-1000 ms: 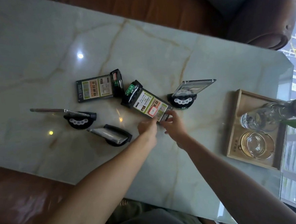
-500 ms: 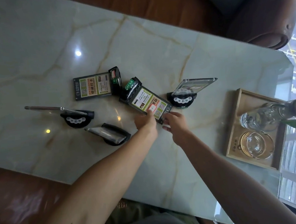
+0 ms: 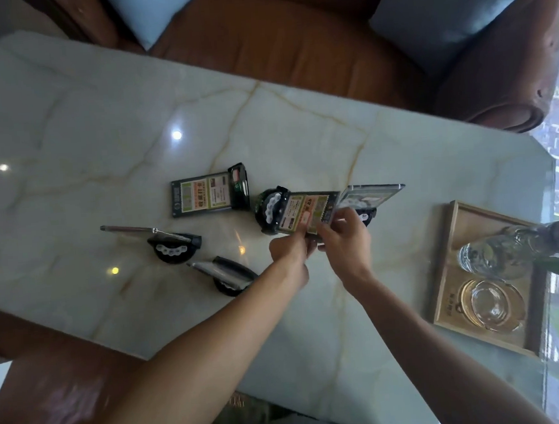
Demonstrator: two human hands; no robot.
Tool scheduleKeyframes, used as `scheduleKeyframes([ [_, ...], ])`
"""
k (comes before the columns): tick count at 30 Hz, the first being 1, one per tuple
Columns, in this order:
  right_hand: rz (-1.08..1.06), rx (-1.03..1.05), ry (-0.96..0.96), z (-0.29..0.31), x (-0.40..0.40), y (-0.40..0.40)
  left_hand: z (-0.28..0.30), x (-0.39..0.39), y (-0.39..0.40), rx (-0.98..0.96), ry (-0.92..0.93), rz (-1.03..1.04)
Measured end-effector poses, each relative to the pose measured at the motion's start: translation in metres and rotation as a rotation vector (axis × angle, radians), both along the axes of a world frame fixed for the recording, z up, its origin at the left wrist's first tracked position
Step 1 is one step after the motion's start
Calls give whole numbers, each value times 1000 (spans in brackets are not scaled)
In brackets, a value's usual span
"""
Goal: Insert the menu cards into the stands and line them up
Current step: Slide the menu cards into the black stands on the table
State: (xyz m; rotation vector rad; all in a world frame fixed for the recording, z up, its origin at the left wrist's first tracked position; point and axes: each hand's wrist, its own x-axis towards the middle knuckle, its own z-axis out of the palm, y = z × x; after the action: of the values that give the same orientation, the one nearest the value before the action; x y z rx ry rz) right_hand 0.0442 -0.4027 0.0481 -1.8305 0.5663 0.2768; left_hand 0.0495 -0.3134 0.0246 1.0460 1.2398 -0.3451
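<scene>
Pinching the menu card [image 3: 308, 214]: left hand [image 3: 289, 249] fingers; right hand [image 3: 344, 237] fingers

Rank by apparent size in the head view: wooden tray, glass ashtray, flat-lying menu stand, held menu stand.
1. wooden tray
2. flat-lying menu stand and held menu stand: look alike, unranked; the held one is raised nearer the camera.
3. glass ashtray, narrowly.
</scene>
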Motion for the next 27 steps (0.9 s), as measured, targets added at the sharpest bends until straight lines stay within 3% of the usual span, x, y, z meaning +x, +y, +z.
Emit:
scheduleKeyframes([
  [4,131,-257,-106,31,18,11,16,10,4,-48,10,-113],
  [10,265,-499,-38,48,29,27,43,14,22,-195,-45,-325],
  [17,301,-681,141,59,25,45,101,40,102,-65,-328,-624],
  [20,200,-867,-59,85,22,70,118,70,150,15,-454,-764],
  [23,153,-818,-283,104,35,109,113,105,201,167,-457,-779],
  [27,316,-629,-314,80,66,154,80,131,256,344,-310,-822],
])
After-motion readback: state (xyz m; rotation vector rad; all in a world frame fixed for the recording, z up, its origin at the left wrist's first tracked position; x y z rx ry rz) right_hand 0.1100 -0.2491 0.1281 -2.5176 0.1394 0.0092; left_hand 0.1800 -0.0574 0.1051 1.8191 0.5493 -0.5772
